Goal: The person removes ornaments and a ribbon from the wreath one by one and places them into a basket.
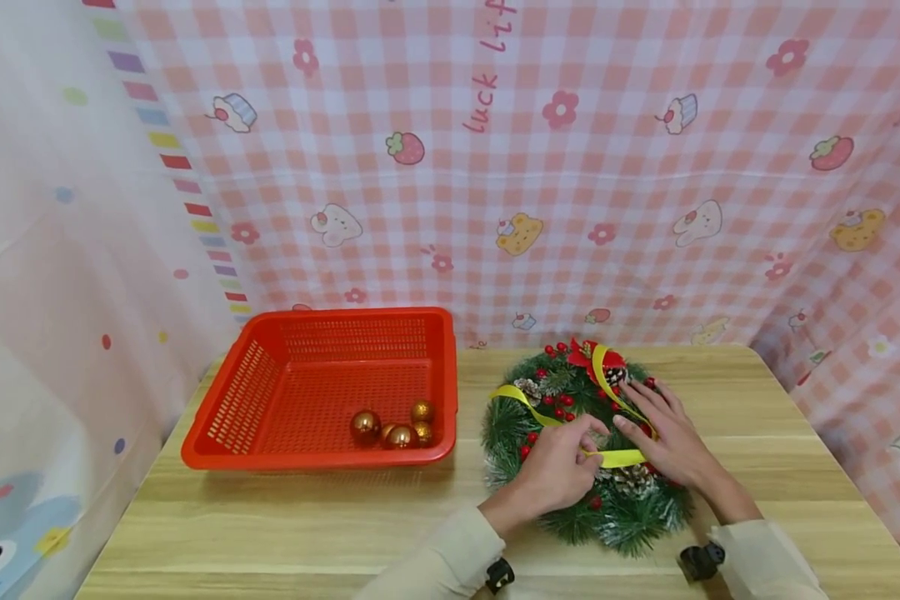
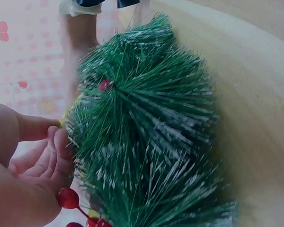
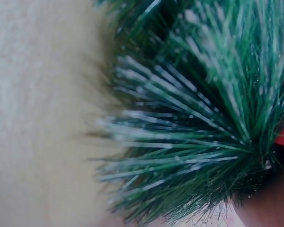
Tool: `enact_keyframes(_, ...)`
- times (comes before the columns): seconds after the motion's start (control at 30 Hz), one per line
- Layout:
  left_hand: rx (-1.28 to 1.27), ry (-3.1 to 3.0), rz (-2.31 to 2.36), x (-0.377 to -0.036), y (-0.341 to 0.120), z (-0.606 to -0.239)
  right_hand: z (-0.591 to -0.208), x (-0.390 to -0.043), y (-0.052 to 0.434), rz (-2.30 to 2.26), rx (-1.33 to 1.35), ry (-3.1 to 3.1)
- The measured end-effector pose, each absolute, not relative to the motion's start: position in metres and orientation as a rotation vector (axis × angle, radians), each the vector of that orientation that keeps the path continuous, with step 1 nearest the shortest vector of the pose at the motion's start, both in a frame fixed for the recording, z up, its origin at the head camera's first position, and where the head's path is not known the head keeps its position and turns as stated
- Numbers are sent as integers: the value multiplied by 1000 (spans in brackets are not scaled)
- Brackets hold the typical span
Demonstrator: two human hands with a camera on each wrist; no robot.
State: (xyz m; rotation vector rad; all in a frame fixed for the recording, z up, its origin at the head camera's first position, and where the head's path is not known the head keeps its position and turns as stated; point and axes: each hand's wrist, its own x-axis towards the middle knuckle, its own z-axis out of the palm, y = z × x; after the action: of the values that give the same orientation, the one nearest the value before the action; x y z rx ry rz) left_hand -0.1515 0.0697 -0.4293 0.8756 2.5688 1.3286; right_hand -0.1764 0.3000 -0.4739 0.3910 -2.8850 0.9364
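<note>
A green Christmas wreath lies flat on the table, trimmed with red berries, pine cones and a red flower. A yellow ribbon loops loosely over it. At the ring's front left, my left hand pinches the ribbon between thumb and fingertips; in the left wrist view those fingertips meet beside the green needles. On the wreath's right side rests my right hand, its fingers fairly straight against the ribbon. Needles hide most of that hand in the right wrist view.
To the left stands a red plastic basket with several gold balls in its front right corner. A wooden table bears everything. Behind it hangs a pink checked cloth.
</note>
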Motion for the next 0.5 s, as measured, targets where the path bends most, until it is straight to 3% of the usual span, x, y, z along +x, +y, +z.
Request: enact_keyframes(0.5, 657, 2678, 1507, -154, 36, -409, -473, -176, 300, 984, 422, -2871)
